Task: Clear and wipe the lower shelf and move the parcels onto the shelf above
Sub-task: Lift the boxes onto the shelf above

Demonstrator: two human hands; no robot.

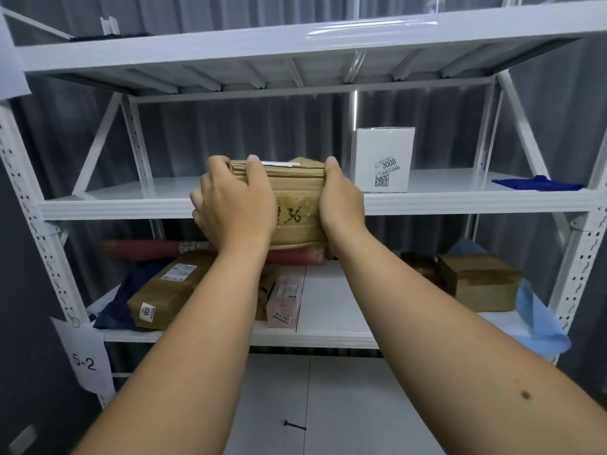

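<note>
A brown cardboard parcel [297, 205] with handwriting on its taped face is held between both my hands at the front edge of the upper shelf [131, 208]. My left hand [235, 201] grips its left side and top, my right hand [341, 200] its right side. On the lower shelf [331, 310] lie a long brown parcel [167, 290], a red tube [157, 249], a pink box [284, 300], a dark blue bag [121, 303] and brown boxes [478, 280] at the right. A white box [382, 159] marked 3008 stands on the upper shelf.
A dark blue cloth [535, 183] lies at the upper shelf's right end. A light blue bag [538, 326] hangs off the lower shelf's right corner. White rack posts [36, 231] flank both sides. A paper tag reading 5-2 [83, 359] hangs on the left post. A black screw [294, 425] lies on the floor.
</note>
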